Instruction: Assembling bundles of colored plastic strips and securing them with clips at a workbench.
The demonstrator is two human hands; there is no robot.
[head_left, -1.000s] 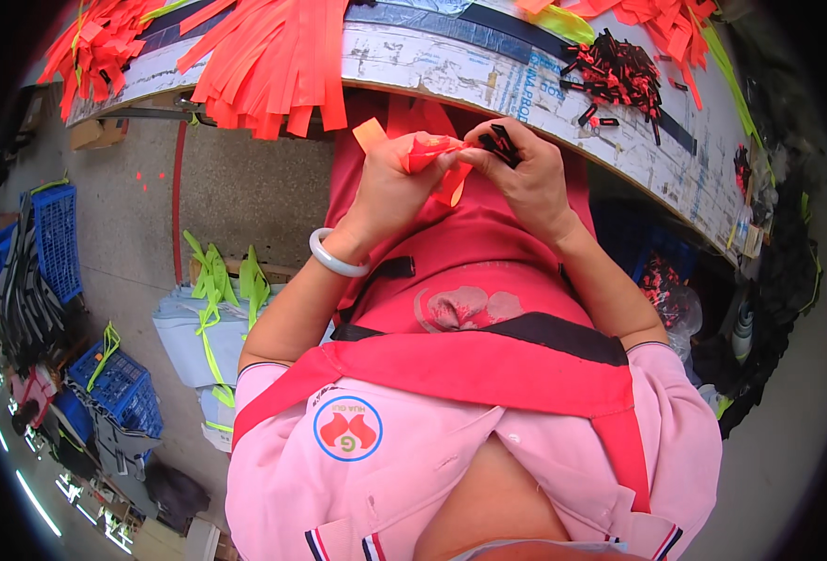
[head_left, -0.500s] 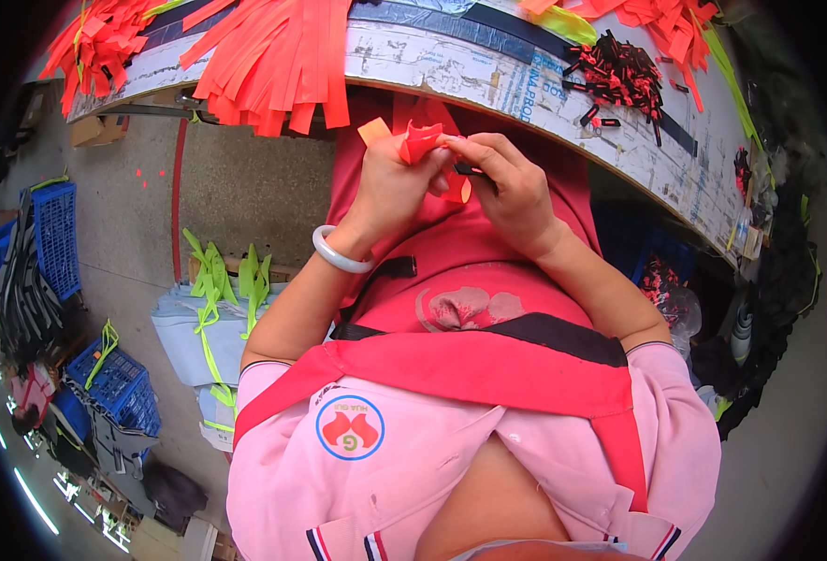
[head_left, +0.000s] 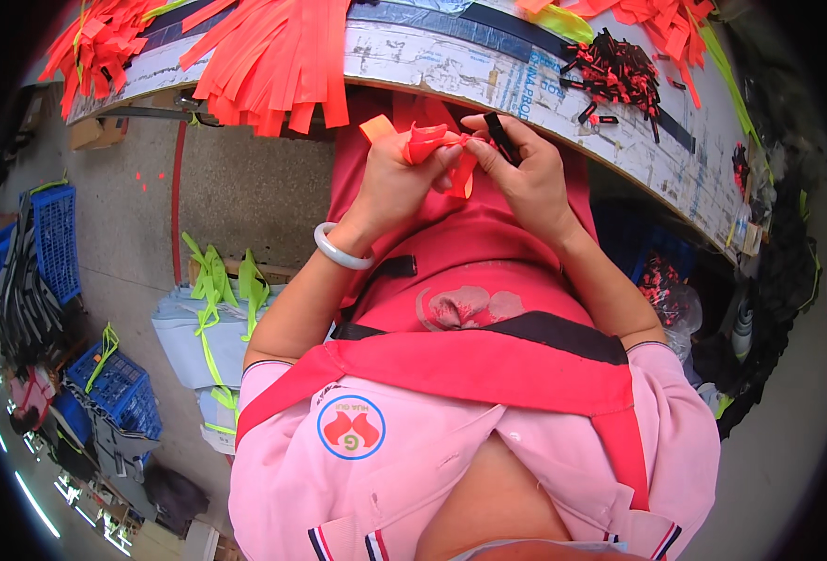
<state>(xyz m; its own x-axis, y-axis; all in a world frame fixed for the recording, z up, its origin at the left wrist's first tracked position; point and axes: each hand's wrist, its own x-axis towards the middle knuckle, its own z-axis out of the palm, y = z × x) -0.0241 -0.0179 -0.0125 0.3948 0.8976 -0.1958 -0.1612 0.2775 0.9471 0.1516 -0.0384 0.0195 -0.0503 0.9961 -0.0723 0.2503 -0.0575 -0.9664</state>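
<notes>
Just below the table's front edge, both my hands are together over the red apron. My left hand (head_left: 397, 182) is closed on a folded, bright orange-red fabric strip (head_left: 427, 143). One pale orange end (head_left: 373, 128) of the strip sticks out past the knuckles, and another part hangs below the fingers. My right hand (head_left: 537, 190) pinches at the strip's right side with thumb and fingertips. A small, narrow black piece (head_left: 500, 137) stands up between its fingers; its exact kind is unclear. A white bangle circles my left wrist.
The worn, board-topped table (head_left: 432, 58) carries a fan of orange-red strips (head_left: 278, 65) overhanging its edge. Farther right lies a heap of small black-and-red pieces (head_left: 615, 79). Blue crates (head_left: 114, 383) and a grey stack with yellow-green ties (head_left: 189, 327) stand on the floor at left.
My right hand has turned and shifted slightly right and up. The black piece, earlier mostly hidden under its fingers, now points upward. My left hand stays on the strip.
</notes>
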